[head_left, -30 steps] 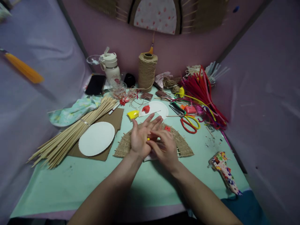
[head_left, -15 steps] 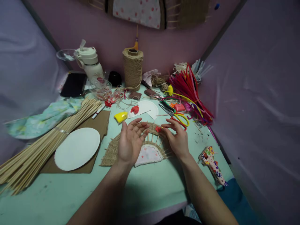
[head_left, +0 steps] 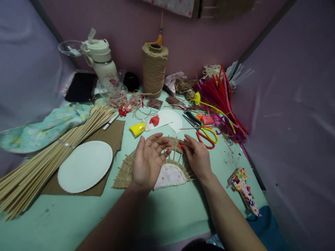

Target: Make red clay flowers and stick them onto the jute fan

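My left hand (head_left: 148,165) is held palm up with its fingers spread and slightly curled, nothing in it. It hovers over a woven twine fan (head_left: 125,170), covering part of it. The fan has thin stick ribs and a white half-round centre (head_left: 170,176) with pinkish-red dots. My right hand (head_left: 197,157) has its fingertips pinched together at a small red clay piece (head_left: 180,146) by the fan's upper woven band. The fingers partly hide that piece. A larger red clay lump (head_left: 154,120) lies on a white paper piece (head_left: 172,120) beyond the hands.
Scissors (head_left: 206,137), a yellow clay packet (head_left: 137,129) and pipe cleaners (head_left: 222,97) lie beyond the hands. To the right is a patterned glue gun (head_left: 246,191). Bamboo sticks (head_left: 52,157) and a white oval plate (head_left: 85,167) lie left. A twine spool (head_left: 155,71) and bottle (head_left: 103,66) stand behind.
My right fingertips have closed in over the small red clay piece, which showed more before. My left hand keeps its open pose. The whole view has tilted down a little.
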### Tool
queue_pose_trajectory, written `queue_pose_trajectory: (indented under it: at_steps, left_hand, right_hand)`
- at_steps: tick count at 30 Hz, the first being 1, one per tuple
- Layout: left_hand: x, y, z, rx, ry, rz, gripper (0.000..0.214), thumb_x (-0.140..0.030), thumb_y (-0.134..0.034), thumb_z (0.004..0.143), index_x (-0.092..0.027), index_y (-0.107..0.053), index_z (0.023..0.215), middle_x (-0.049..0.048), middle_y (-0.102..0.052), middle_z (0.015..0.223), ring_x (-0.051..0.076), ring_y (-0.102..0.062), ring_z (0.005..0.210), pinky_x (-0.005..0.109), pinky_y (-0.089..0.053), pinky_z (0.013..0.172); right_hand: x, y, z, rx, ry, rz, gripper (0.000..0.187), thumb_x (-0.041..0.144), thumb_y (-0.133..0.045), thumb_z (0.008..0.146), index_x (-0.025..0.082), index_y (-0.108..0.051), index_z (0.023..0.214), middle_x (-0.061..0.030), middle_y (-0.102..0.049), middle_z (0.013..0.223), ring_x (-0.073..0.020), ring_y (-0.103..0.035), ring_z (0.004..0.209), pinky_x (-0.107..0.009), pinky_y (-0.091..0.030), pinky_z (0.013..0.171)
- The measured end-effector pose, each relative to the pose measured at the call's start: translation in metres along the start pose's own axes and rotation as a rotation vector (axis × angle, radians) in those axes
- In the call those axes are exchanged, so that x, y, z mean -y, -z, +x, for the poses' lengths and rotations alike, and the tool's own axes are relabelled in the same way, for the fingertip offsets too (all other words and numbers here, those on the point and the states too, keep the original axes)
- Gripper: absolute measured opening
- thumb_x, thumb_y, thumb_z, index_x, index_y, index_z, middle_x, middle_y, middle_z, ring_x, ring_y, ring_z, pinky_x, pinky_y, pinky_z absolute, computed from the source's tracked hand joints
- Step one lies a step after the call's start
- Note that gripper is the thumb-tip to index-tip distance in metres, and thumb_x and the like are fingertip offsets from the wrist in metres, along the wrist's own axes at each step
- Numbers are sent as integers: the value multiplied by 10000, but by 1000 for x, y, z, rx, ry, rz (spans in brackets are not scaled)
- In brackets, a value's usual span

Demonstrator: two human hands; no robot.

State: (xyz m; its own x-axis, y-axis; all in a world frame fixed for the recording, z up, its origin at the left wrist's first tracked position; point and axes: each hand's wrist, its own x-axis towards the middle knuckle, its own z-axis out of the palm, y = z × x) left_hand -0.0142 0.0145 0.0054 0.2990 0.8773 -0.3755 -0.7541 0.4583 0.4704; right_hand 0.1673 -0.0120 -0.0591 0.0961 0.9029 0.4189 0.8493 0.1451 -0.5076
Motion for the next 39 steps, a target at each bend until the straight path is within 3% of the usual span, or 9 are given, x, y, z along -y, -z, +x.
queue_pose_trajectory:
  at_steps: [7, 13, 18, 29, 32, 36, 39]
  left_hand:
    - [-1, 1, 0, -6, 13, 4, 399, -480, -409, 926, -152, -630, 977, 87, -640, 900, 171, -623, 826, 289, -514, 729]
    - [-1, 1, 0, -19, 12, 7, 375, -456, -408, 925, -151, -622, 971, 76, -635, 866, 162, -618, 799, 271, -506, 709]
    - [-2, 2, 1, -21, 10, 8, 359, -444, -414, 918, -151, -614, 971, 67, -632, 837, 152, -613, 766, 266, -503, 710]
    - [-4, 4, 2, -58, 29, -37, 362, -450, -437, 899, -147, -626, 953, 65, -626, 810, 152, -602, 743, 279, -504, 703]
    - [-4, 5, 3, -61, 34, -38, 352, -449, -454, 888, -149, -628, 950, 64, -627, 808, 152, -601, 740, 281, -505, 700]
    - [-5, 5, 3, -63, 40, -42, 352, -448, -460, 885, -146, -630, 947, 63, -623, 808, 148, -600, 735, 271, -506, 698]
    - [-6, 5, 3, -73, 36, -44, 355, -441, -451, 893, -139, -630, 946, 63, -618, 808, 144, -602, 740, 257, -505, 691]
  right_hand:
    - [1, 0, 1, -8, -64, 54, 382, 223, -559, 908, 225, -536, 1289, -67, -709, 1000, -221, -648, 937, -398, -541, 814]
    - [4, 3, 2, -7, 19, 2, 268, 181, -530, 923, 218, -600, 1179, -37, -698, 873, -203, -620, 856, -366, -520, 806]
    - [10, 9, -1, -2, 86, -152, 208, 201, -493, 950, 199, -643, 1094, -71, -704, 934, -209, -633, 886, -351, -498, 785]
    - [24, 13, -11, 104, 151, -381, 297, 157, -461, 944, 168, -592, 1210, -130, -690, 1070, -248, -611, 1025, -370, -478, 788]
    - [24, 14, -12, 95, 88, -266, 295, 178, -463, 944, 180, -595, 1208, -131, -683, 1075, -255, -605, 1038, -394, -500, 817]
    - [19, 17, -13, -79, -89, 14, 270, 200, -468, 946, 216, -574, 1194, -90, -677, 1112, -223, -612, 1035, -396, -512, 883]
    - [16, 17, -13, -126, -93, 76, 304, 172, -447, 940, 212, -537, 1227, -93, -666, 1142, -220, -601, 1072, -404, -503, 903]
